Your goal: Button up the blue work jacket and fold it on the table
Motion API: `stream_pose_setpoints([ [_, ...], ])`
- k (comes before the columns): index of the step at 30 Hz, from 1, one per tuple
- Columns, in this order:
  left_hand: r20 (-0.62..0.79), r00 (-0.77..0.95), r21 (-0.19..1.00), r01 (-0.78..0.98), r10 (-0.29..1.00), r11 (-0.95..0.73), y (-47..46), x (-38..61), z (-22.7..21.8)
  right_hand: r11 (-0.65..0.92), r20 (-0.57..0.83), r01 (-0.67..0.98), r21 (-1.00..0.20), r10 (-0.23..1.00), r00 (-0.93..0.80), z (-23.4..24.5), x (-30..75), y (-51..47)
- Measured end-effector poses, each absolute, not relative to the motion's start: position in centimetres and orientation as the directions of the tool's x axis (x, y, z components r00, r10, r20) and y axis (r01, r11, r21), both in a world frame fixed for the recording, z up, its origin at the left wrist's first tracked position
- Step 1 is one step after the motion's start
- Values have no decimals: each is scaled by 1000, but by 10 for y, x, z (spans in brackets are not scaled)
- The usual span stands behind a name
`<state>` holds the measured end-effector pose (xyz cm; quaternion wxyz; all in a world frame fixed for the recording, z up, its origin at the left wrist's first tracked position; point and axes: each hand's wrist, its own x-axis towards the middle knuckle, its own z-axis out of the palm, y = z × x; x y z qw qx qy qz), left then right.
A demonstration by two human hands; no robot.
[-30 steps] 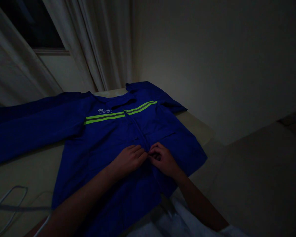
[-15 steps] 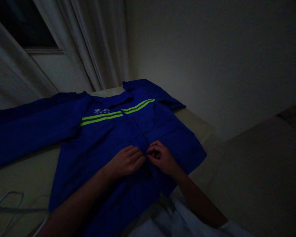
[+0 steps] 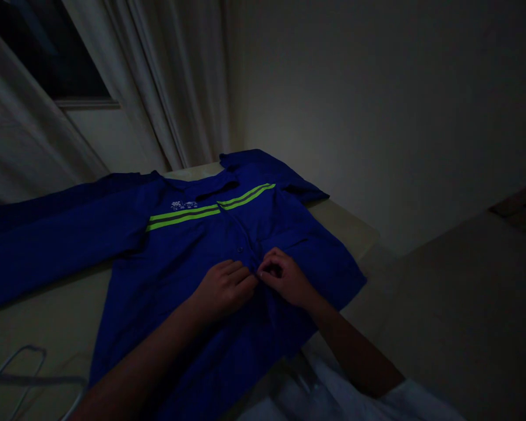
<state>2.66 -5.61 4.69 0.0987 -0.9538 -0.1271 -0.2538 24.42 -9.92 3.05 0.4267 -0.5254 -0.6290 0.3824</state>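
Note:
A blue work jacket (image 3: 188,251) with a yellow-green and grey stripe across the chest lies spread on a table. White lettering shows on its left-hand side in view, and one button (image 3: 240,249) is visible on the front opening. My left hand (image 3: 228,286) is closed on the front edge of the jacket. Right beside it, my right hand (image 3: 284,278) pinches the same front edge between thumb and fingers. The fingertips of both hands nearly meet, and whatever small part lies between them is hidden.
The pale table (image 3: 39,327) reaches out beyond the jacket on both sides. A wire hanger (image 3: 35,380) lies at the lower left. Curtains (image 3: 175,88) and a dark window (image 3: 56,52) stand behind, with a plain wall (image 3: 355,105) to the right. The room is dim.
The view has shifted slightly, so the jacket sits a little lower in the picture. My right thumb and fingers have moved slightly closer to my left hand; both stay on the front edge.

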Motion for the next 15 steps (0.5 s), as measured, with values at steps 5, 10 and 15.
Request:
stream_pose_setpoints([
  [5,433,898,-213,189,81,-958,-60,23,49,24,15,250,-968,999,-36,17,238,-88],
  [10,327,908,-12,282,263,-959,-59,24,46,-31,-42,230,-973,998,-46,17,242,-83],
  [15,198,709,575,475,677,-666,-51,30,41,25,11,238,-971,998,-61,21,244,-84],
])
